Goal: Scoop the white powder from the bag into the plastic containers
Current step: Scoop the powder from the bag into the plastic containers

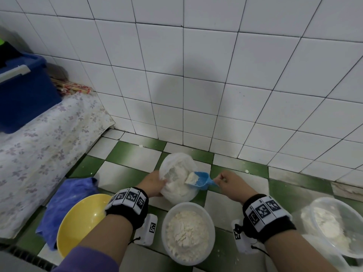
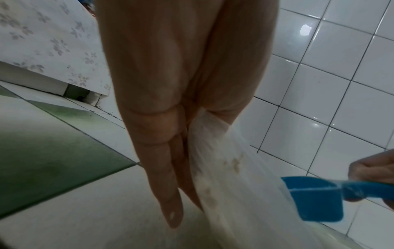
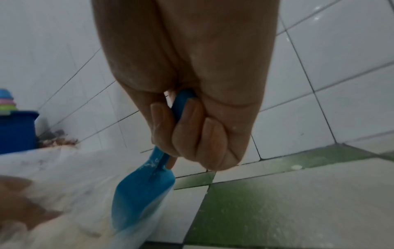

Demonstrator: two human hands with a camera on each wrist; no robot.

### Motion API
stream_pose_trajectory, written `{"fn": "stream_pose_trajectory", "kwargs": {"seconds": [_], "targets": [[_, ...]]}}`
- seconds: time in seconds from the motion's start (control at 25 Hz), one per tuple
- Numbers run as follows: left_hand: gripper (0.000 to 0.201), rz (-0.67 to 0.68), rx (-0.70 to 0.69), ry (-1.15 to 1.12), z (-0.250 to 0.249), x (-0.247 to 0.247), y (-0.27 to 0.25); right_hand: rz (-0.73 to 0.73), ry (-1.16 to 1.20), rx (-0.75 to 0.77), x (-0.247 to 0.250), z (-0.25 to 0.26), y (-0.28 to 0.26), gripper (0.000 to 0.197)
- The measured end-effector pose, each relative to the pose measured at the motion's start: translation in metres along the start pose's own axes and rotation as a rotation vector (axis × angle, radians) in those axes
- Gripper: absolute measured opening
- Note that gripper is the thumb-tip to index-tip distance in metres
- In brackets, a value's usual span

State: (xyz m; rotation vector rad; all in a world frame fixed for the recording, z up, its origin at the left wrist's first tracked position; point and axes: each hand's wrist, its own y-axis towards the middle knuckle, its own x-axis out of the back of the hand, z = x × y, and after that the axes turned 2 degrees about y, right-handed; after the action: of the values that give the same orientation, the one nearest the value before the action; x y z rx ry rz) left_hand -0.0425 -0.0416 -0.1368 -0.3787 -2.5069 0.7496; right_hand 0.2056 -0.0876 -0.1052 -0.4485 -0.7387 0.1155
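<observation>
A clear plastic bag [image 1: 177, 194] of white powder stands open on the tiled floor by the wall. My left hand [image 1: 162, 182] pinches its near-left rim; in the left wrist view the bag [image 2: 234, 185] runs down from between thumb and straight fingers [image 2: 168, 188]. My right hand [image 1: 223, 180] grips the handle of a blue scoop [image 1: 200, 179], whose mouth sits inside the bag's opening with some powder in it. The right wrist view shows the fingers [image 3: 202, 128] curled round the scoop [image 3: 142, 193]. A round plastic container [image 1: 164, 232] heaped with powder stands just in front of the bag.
Another clear container [image 1: 314, 211] with powder sits at the right. A yellow bowl [image 1: 78, 218] and blue cloth [image 1: 64, 197] lie at the left. A flower-patterned covered ledge [image 1: 39, 144] with a blue bin [image 1: 23, 95] is beyond them. The white tiled wall [image 1: 196, 85] rises close behind the bag.
</observation>
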Motion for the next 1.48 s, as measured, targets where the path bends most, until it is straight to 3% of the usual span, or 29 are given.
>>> {"fn": "stream_pose_trajectory", "kwargs": {"seconds": [0.16,0.24,0.36,0.56,0.72,1.0,1.2,1.28,1.48], "targets": [[0.024,-0.175,0.122,-0.170,-0.005,0.002,0.008,0.010,-0.090,-0.017,-0.004,-0.004,0.005,0.021],[0.031,-0.112,0.147,-0.224,-0.009,-0.001,0.009,0.015,-0.069,-0.015,-0.005,-0.004,0.004,0.020],[0.053,-0.028,0.165,-0.090,-0.009,-0.009,0.012,0.020,-0.037,0.001,-0.005,-0.002,0.002,0.020],[0.033,-0.197,0.039,0.272,-0.013,-0.012,0.016,0.029,-0.097,-0.003,-0.004,-0.003,0.002,0.018],[0.033,-0.360,0.008,0.176,-0.013,-0.003,0.016,0.043,-0.105,-0.007,-0.004,-0.003,-0.002,0.018],[0.030,-0.200,0.064,0.072,0.000,-0.008,0.014,0.008,-0.108,0.068,-0.005,0.015,0.008,0.019],[0.013,-0.345,0.021,0.129,0.003,-0.005,0.014,0.094,-0.172,0.033,-0.006,0.006,0.008,0.016],[0.019,-0.360,0.037,0.137,0.003,-0.005,0.014,0.117,-0.152,0.018,-0.006,0.003,0.002,0.015],[0.041,-0.119,0.088,0.114,-0.005,-0.009,0.018,0.164,-0.051,-0.035,-0.013,-0.001,-0.007,0.019]]}}
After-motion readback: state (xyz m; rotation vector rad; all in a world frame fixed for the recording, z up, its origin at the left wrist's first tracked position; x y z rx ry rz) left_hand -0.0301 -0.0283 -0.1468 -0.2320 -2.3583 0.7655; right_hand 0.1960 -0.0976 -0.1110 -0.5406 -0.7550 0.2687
